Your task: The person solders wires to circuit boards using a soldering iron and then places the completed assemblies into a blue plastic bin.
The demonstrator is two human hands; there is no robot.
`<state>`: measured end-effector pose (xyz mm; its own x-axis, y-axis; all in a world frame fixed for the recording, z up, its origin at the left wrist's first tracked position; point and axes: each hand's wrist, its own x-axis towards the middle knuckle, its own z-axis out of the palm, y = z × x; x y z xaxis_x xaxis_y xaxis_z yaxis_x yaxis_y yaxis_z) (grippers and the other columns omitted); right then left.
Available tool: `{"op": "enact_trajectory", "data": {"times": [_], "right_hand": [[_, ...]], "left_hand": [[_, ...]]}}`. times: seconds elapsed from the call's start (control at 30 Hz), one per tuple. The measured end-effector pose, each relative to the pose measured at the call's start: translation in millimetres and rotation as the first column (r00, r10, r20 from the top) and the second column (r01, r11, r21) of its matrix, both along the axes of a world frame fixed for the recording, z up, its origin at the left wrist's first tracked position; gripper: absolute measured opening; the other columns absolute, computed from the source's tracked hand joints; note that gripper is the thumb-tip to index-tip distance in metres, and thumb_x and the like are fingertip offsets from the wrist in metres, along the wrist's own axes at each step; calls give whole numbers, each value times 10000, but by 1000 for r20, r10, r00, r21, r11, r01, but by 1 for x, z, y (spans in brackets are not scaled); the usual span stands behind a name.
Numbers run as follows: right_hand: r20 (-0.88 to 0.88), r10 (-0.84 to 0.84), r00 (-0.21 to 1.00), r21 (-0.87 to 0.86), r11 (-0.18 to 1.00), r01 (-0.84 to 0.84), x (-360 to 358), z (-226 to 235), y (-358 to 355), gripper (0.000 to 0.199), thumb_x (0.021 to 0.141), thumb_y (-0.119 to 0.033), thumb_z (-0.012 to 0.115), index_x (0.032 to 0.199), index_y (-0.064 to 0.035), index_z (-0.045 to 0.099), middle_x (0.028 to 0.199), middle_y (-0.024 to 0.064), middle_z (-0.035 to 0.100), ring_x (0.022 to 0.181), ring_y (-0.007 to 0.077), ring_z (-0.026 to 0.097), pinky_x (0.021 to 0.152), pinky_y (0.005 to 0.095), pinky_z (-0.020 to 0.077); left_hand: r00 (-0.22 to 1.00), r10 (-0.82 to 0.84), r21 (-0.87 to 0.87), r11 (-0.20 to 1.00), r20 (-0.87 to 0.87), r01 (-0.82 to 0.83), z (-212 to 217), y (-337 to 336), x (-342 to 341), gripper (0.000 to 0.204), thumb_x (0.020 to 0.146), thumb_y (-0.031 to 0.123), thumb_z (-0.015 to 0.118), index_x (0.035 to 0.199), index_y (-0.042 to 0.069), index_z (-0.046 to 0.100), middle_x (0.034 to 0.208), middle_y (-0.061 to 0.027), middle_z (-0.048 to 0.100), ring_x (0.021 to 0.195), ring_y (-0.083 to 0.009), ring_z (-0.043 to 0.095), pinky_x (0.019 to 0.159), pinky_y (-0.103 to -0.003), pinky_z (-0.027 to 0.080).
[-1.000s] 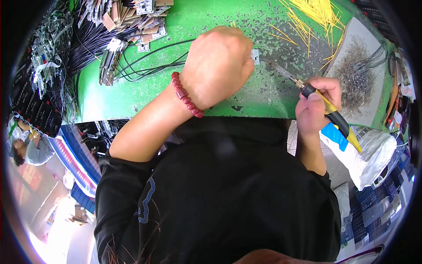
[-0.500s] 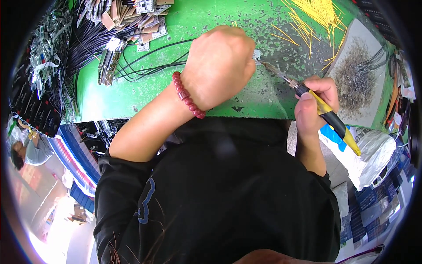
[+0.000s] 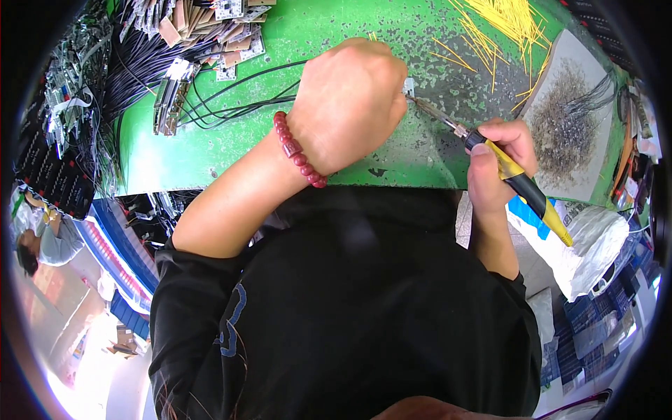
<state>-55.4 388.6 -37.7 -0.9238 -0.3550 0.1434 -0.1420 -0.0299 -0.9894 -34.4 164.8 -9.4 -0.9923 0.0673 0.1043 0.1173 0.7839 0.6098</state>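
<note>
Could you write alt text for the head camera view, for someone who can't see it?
Seen from above, a person's right hand holds a yellow-and-black soldering iron, tip at a small part pinned by the left hand on a green bench. Black wires lie left.

White plastic bag (image 3: 595, 241): hangs below the bench edge at my right, crumpled, bulging, glossy.
Blue label (image 3: 526, 210): flat blue patch just left of that bag, near my right wrist, partly hidden.
Small packets (image 3: 584, 336): far lower right, blue and white, too blurred to tell more.
Screens, signs: none visible.
</note>
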Motion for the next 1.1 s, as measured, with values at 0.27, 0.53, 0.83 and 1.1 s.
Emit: {"op": "enact_trajectory", "data": {"times": [0.27, 0.53, 0.83, 1.1], "right_hand": [[-20, -104, 994, -132, 986, 101, 0, -3, 0, 298, 803, -204, 723, 906, -11, 521, 747, 27, 502, 641, 67, 390, 573, 223, 284], [-26, -104, 994, -130, 986, 100, -1, -3, 0, 299, 801, -209, 717, 891, -9, 513, 726, 13, 479, 624, 60, 370, 562, 224, 264], [-30, -105, 994, -126, 987, 100, 0, -4, -1, 228, 796, -144, 670, 886, -11, 508, 719, 3, 469, 616, 55, 366, 557, 221, 267], [-22, -98, 995, -137, 986, 95, 0, -3, -2, 252, 811, -175, 687, 894, -15, 510, 705, -10, 458, 610, 49, 362, 553, 221, 261]], "left_hand": [[1000, -6, 1, 1000, 1, 6, -1, 0, -1, 98, 713, 69, 638, 659, 15, 577, 697, -119, 586, 717, -328, 586, 634, -420, 482], [1000, -9, -4, 1000, 10, 9, 0, 0, -1, 99, 712, 69, 643, 662, 14, 577, 699, -121, 587, 730, -330, 588, 649, -419, 484], [999, -18, -8, 1000, 26, 19, 0, 0, -1, 114, 713, 75, 650, 655, 9, 577, 696, -122, 590, 726, -324, 592, 653, -416, 484], [997, -66, 41, 997, 44, 65, 3, -7, 1, 80, 710, 37, 667, 678, 0, 604, 713, -122, 629, 721, -319, 617, 668, -392, 498]]}}
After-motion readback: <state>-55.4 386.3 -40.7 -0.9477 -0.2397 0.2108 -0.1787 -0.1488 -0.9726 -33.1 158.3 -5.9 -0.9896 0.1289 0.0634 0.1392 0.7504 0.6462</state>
